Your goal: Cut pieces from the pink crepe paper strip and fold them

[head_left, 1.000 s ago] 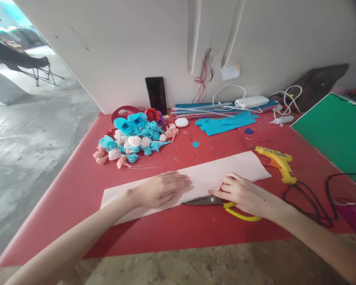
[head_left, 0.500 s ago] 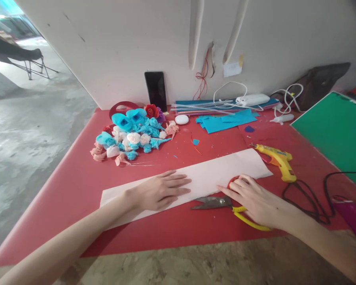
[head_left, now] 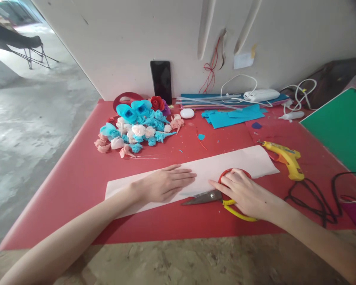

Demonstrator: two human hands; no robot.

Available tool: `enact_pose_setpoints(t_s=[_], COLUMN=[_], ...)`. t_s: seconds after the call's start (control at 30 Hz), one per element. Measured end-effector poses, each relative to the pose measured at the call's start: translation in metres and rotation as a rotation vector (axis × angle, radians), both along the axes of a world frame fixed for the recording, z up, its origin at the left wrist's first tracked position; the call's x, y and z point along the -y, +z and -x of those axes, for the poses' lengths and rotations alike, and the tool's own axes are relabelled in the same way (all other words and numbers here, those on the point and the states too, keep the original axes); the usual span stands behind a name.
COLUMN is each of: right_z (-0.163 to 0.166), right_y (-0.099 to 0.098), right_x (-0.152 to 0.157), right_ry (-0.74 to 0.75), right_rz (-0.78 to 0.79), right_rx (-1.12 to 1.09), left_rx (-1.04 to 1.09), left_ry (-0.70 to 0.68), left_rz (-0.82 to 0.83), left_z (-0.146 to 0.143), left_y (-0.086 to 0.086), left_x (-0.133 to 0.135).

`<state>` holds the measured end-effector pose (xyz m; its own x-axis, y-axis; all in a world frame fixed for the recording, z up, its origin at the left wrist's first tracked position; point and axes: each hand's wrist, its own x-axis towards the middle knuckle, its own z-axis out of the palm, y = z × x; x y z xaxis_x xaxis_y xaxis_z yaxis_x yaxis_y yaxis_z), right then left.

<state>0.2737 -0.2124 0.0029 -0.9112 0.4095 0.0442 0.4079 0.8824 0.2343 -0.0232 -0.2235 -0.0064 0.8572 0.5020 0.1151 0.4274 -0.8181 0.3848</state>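
A long pale pink paper strip (head_left: 243, 160) lies across the red sheet (head_left: 77, 178). My left hand (head_left: 163, 184) rests flat on the strip's middle, fingers stretched out and together. My right hand (head_left: 245, 194) lies over the red and yellow handles of a pair of scissors (head_left: 206, 196), fingers curled on the red handle loop. The shut blades point left along the strip's near edge and rest on the red sheet.
A yellow glue gun (head_left: 286, 158) with a black cord (head_left: 314, 198) lies to the right. A heap of blue, white and pink paper flowers (head_left: 136, 128) sits at the back left. Blue paper pieces (head_left: 234, 116), a black phone (head_left: 161, 81), a green board (head_left: 341, 126) stand behind.
My right hand and the scissors slid right, then back left toward the strip. The left hand stayed flat on the paper. The view shifted slightly.
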Motion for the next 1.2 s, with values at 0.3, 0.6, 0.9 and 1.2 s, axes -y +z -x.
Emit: enact_pose_setpoints(t_s=[0.3, 0.6, 0.9, 1.2], right_z=[0.009, 0.006, 0.002, 0.001], right_y=[0.002, 0.004, 0.003, -0.002], right_x=[-0.01, -0.018, -0.014, 0.001], right_ry=[0.071, 0.202, 0.185, 0.025], right_rz=[0.112, 0.06, 0.046, 0.026], right_rx=[-0.008, -0.091, -0.08, -0.082], left_rx=[-0.01, -0.039, -0.032, -0.021], left_ry=[0.018, 0.025, 0.011, -0.011], left_rz=[0.012, 0.034, 0.031, 0.062], left_z=[0.0, 0.0, 0.0, 0.002], left_y=[-0.002, -0.001, 0.001, -0.001], left_x=[0.001, -0.001, 0.0, -0.001])
